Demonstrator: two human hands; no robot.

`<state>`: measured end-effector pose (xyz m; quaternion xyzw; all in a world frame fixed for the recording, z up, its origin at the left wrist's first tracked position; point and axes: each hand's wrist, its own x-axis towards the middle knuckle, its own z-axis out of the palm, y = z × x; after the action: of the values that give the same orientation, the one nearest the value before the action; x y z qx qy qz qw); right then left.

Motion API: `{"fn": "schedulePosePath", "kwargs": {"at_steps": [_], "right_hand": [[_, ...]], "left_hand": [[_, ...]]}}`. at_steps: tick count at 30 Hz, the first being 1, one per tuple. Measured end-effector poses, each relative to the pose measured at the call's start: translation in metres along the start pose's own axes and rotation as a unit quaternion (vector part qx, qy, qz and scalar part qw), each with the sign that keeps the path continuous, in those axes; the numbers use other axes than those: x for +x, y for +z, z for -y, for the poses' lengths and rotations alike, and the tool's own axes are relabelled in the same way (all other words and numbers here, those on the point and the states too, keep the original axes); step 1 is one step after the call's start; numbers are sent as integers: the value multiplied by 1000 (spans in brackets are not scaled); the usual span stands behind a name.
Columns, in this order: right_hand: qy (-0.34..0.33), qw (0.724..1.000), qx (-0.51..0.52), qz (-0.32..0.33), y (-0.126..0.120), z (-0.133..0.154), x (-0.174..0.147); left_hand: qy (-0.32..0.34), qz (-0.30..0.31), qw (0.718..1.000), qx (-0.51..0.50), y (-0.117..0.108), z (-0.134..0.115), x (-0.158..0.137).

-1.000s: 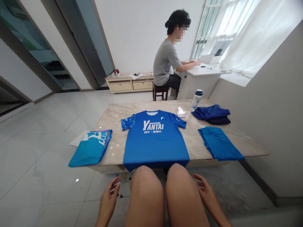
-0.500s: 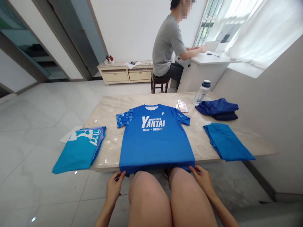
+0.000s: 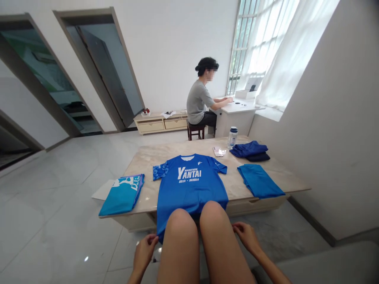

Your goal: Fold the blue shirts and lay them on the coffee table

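A blue T-shirt (image 3: 192,189) lies front up on the table, its collar toward the far side. White "Marathon Yantai" lettering crosses its chest, and its near part hangs over the front edge. My left hand (image 3: 145,252) pinches the lower left corner of the hem beside my knee. My right hand (image 3: 247,238) is closed in a pinch at the hem's right side; my knee hides the cloth at those fingertips. Both knees cover the middle of the hem.
Folded teal clothing (image 3: 122,197) lies on the table's left, folded blue clothing (image 3: 260,181) on its right. Behind are dark blue garments (image 3: 248,150), a water bottle (image 3: 232,138) and a pale pink phone-like item (image 3: 219,151). A person (image 3: 198,102) sits at a white desk (image 3: 239,108).
The view has tilted up, showing more of the room. Both hands have drawn back toward me and lower, with the shirt's hem pulled further over the table edge.
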<state>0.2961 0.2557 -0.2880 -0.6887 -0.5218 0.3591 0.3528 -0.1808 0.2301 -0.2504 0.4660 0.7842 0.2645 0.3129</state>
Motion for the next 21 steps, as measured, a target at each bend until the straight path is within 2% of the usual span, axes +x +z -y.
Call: {"fn": "schedulePosePath", "kwargs": {"at_steps": [3, 6, 9, 12, 14, 16, 21], "right_hand": [[-18, 999, -1, -49, -13, 0, 9], [-74, 993, -35, -86, -17, 22, 35], [-163, 978, -84, -96, 3, 58, 77], [-261, 950, -156, -69, 41, 83, 126], [-290, 932, -214, -43, 64, 89, 156], [-289, 919, -266, -25, 79, 90, 179], [-268, 903, -336, -13, 80, 94, 212]], "left_hand": [[35, -27, 997, 65, -17, -4, 12], [154, -70, 983, 74, -23, -30, 40], [284, -82, 951, 92, -6, -68, 82], [360, -68, 920, 140, 28, -96, 129], [378, -68, 906, 177, 49, -105, 157], [376, -81, 898, 212, 64, -109, 179], [361, -101, 889, 262, 72, -120, 206]]}}
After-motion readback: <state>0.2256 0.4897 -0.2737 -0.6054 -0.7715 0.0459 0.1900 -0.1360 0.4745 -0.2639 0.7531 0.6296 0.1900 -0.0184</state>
